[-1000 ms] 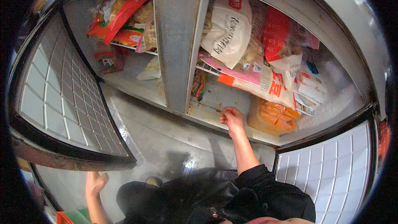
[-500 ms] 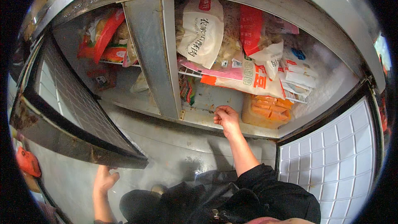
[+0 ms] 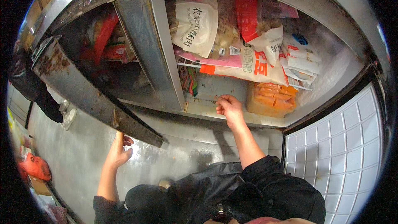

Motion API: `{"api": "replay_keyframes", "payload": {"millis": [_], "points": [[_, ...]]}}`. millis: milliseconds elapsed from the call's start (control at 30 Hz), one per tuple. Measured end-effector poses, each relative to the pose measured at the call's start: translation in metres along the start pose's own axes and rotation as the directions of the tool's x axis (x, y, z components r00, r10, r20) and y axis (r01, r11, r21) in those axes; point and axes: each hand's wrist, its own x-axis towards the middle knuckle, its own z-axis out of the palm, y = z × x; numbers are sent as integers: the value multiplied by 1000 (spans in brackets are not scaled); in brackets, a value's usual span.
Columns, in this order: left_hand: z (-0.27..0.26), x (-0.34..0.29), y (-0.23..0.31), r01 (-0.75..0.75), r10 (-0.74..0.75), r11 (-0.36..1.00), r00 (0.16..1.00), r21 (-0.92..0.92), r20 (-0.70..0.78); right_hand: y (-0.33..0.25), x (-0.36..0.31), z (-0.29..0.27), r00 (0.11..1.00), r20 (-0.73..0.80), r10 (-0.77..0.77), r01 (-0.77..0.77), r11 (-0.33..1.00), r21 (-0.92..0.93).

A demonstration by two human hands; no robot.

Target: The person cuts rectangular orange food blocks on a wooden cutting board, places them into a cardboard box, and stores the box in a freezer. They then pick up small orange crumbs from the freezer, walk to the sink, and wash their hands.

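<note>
My left hand (image 3: 118,152) is at the lower edge of the left freezer door (image 3: 76,76), its fingers curled against the edge and partly hidden by it. That door stands partly open, seen nearly edge-on. My right hand (image 3: 230,110) is in front of the right compartment, near its bottom sill. Its fingers are curled together, and whatever they may hold is too small to make out. Beside it stands a plastic tub (image 3: 271,103) of orange packets. Above, a wire shelf (image 3: 188,63) bears a white printed bag (image 3: 197,25) and a red-and-white bag (image 3: 248,64).
The right door (image 3: 336,149), with a white gridded inner face, stands wide open. A metal post (image 3: 145,37) divides the compartments. Red packages (image 3: 110,37) lie in the dark left compartment. At far left a person's leg (image 3: 43,99) shows beside an orange-red bag (image 3: 35,166).
The left door has swung toward the cabinet, and my left hand has moved up and right with it. My right hand stays curled near the sill. A person's leg now shows at far left.
</note>
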Motion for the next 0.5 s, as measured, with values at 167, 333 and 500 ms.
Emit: {"api": "replay_keyframes", "payload": {"millis": [167, 333, 500], "points": [[7, 22, 9, -66, 66, 998, 998, 11, 2, 1, 0, 2, 1000, -22, 8, -9, 1000, -28], [18, 42, 11, -141, 142, 990, 989, 32, -34, -2, -9, 5, 999, 1, -53, 53, 997, -50], [29, 66, 13, -90, 101, 990, 990, 105, -102, -8, -15, 8, 999, -16, 38, -39, 997, -70]]}}
